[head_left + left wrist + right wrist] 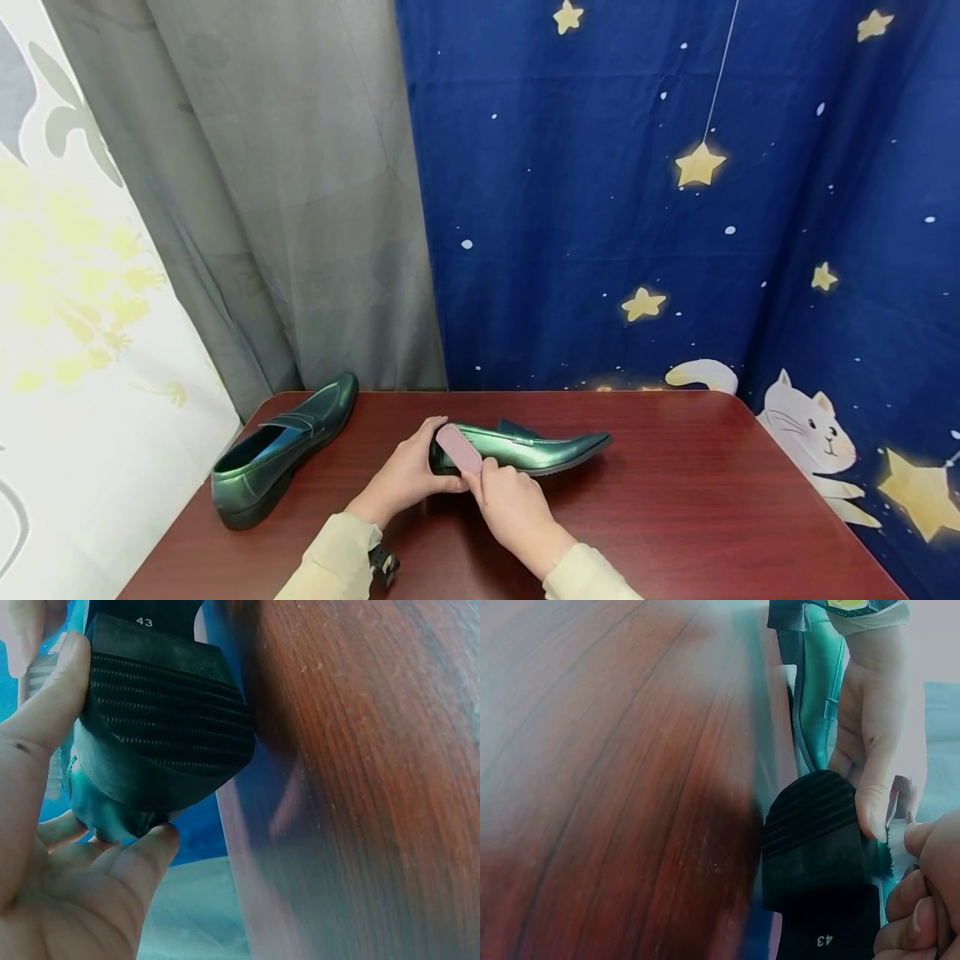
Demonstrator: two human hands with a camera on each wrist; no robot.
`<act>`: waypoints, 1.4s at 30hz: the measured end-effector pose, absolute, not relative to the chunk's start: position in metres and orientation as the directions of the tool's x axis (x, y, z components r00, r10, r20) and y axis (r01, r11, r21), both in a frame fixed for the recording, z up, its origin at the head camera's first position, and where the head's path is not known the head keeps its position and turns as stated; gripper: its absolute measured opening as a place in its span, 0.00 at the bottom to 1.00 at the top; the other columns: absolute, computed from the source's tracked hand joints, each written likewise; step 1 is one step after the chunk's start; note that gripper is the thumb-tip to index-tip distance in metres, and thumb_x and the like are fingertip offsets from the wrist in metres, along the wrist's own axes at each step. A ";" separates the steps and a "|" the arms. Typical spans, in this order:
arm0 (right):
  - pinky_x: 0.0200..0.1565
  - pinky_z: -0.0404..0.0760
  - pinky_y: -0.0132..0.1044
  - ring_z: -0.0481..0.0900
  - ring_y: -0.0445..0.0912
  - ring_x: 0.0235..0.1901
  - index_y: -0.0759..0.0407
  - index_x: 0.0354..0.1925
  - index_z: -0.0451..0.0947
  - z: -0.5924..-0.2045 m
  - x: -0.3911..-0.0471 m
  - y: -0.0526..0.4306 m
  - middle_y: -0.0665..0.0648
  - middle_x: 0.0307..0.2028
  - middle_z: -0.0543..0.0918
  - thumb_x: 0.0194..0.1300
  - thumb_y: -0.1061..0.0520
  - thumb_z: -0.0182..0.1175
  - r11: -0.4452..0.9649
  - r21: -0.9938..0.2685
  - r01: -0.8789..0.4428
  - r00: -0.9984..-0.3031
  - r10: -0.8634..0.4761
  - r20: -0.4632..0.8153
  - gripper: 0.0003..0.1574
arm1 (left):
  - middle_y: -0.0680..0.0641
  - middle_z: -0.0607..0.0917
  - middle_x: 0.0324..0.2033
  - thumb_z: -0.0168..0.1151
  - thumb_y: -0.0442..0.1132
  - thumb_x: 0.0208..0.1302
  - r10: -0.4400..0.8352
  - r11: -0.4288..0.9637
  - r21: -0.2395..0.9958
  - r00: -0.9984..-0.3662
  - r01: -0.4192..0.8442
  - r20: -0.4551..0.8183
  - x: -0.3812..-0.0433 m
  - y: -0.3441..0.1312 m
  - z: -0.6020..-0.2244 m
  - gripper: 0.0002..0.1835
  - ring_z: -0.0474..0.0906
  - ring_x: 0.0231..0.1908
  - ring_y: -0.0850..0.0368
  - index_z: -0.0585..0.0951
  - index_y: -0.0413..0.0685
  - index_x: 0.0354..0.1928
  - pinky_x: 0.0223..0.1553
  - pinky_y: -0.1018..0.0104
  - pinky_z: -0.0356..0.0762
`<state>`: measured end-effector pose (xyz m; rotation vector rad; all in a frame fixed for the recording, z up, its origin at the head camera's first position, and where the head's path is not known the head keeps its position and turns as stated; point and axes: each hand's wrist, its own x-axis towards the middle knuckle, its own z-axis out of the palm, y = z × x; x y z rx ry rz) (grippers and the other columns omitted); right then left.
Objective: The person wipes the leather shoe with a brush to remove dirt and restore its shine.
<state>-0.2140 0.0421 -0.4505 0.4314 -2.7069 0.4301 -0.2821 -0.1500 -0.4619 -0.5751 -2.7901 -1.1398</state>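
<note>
A shiny green loafer (540, 450) is held over the table with its toe to the right. My left hand (408, 471) grips it round the heel, the thumb along the heel's edge in the left wrist view. There the ridged black heel (165, 712) and the number 43 on the sole show. My right hand (517, 508) holds a small brush with a pink back (460, 450) against the shoe's side near the heel. Its pale bristles (900, 851) face the shoe in the right wrist view; the handle is mostly hidden by the fingers.
A matching green loafer (251, 483) stands at the left of the reddish-brown table (675, 500), toe pointing away. Behind the table hang a grey curtain (322, 208) and a blue starry curtain (585, 208). A dark band (384, 565) sits at my left wrist.
</note>
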 end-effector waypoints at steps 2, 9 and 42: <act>0.14 0.69 0.39 0.77 0.49 0.14 0.57 0.27 0.69 -0.452 -0.213 0.044 0.56 0.15 0.76 0.76 0.42 0.54 0.910 -0.224 -0.349 -0.880 -0.236 0.413 0.25 | 0.44 0.77 0.65 0.83 0.61 0.39 0.314 0.653 0.662 -0.927 0.368 0.205 -0.282 -0.150 -0.462 0.60 0.77 0.59 0.50 0.64 0.48 0.74 0.61 0.47 0.75; 0.14 0.69 0.40 0.77 0.49 0.14 0.57 0.27 0.70 -0.456 -0.211 0.050 0.55 0.14 0.75 0.75 0.42 0.54 0.914 -0.205 -0.349 -0.866 -0.231 0.443 0.25 | 0.45 0.76 0.66 0.83 0.61 0.40 0.314 0.655 0.661 -0.928 0.366 0.202 -0.280 -0.148 -0.462 0.60 0.77 0.59 0.51 0.64 0.48 0.74 0.61 0.49 0.75; 0.15 0.69 0.43 0.78 0.53 0.15 0.55 0.29 0.70 -0.459 -0.201 0.083 0.55 0.15 0.75 0.74 0.41 0.57 0.916 -0.278 -0.290 -0.880 -0.141 0.453 0.23 | 0.46 0.78 0.62 0.83 0.61 0.39 0.302 0.648 0.679 -0.935 0.345 0.187 -0.280 -0.148 -0.463 0.60 0.78 0.52 0.55 0.63 0.48 0.73 0.56 0.52 0.77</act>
